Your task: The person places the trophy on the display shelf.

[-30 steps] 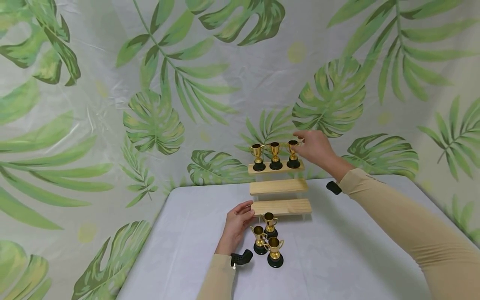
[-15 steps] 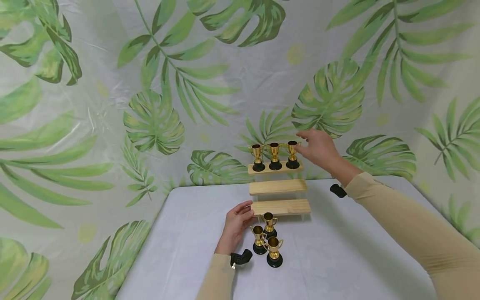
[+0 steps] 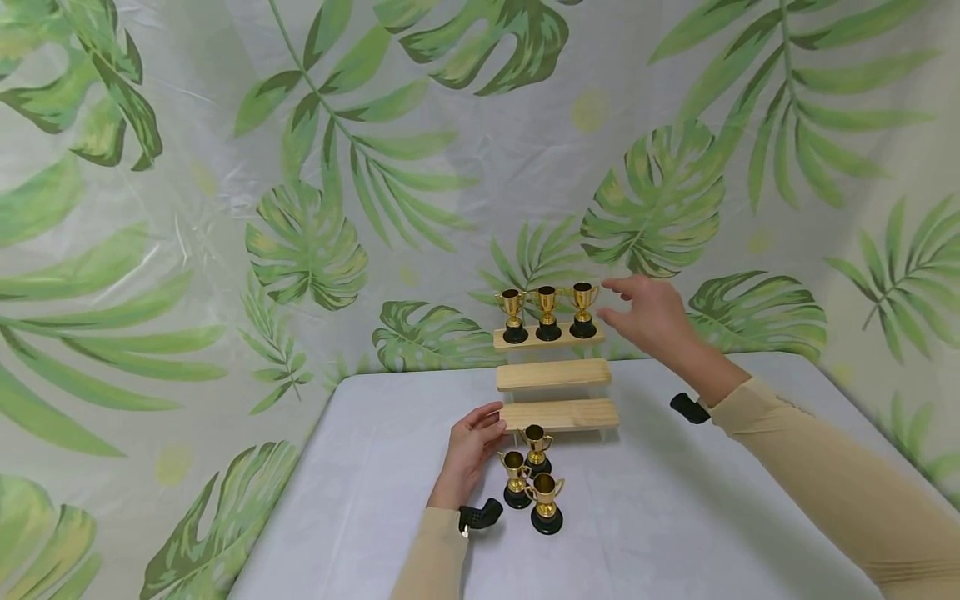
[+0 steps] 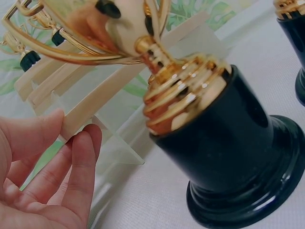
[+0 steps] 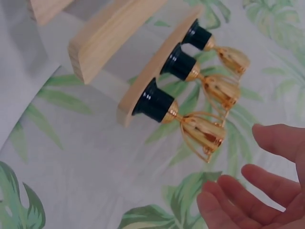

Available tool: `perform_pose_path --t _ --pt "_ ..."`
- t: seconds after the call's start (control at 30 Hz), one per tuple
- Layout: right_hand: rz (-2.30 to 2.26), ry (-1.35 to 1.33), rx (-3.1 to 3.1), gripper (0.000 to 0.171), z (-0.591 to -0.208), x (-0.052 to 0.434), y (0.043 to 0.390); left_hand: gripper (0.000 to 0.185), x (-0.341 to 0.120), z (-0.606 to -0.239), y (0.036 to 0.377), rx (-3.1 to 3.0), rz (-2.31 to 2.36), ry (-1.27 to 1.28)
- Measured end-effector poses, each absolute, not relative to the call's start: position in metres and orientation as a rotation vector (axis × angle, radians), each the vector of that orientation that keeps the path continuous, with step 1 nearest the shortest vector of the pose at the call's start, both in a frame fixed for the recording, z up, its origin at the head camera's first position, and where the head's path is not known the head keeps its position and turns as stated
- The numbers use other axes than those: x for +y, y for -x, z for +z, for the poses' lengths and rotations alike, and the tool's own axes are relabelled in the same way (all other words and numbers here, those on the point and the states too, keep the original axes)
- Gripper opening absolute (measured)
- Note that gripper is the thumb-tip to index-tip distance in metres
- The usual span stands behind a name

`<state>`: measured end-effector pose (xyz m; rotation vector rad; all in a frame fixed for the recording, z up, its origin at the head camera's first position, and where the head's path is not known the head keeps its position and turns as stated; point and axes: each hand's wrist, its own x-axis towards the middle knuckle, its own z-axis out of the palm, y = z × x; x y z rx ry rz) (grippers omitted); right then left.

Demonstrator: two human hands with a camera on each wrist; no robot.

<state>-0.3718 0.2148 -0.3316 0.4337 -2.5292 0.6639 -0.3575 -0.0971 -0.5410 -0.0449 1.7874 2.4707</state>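
Both hands hold nothing. Right hand (image 3: 648, 317) hangs in the air just beside the right end of the top shelf (image 3: 547, 337), fingers spread and loosely straight, near but clear of the rightmost trophy (image 3: 582, 308). That trophy stands upright at the shelf's right end, in a row with two more trophies (image 3: 530, 314) to its left; the right wrist view shows a gap between the fingertips (image 5: 228, 200) and the cup (image 5: 202, 133). Left hand (image 3: 472, 450) rests on the bench (image 3: 675, 517), fingers relaxed, their tips touching the left end of the lowest shelf (image 3: 561, 414). Three trophies (image 3: 534, 479) stand clustered on the bench just beside that hand, in front of the lowest shelf. A middle shelf (image 3: 553, 374) sits bare between the other two.
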Motion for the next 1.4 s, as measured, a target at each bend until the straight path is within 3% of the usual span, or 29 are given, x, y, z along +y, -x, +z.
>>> perform_pose_path --t 1.4 --pt "1.184 -0.490 -2.472 0.045 -0.431 0.165 0.257 0.043 -0.097 -0.542 0.358 1.786 2.465 0.062"
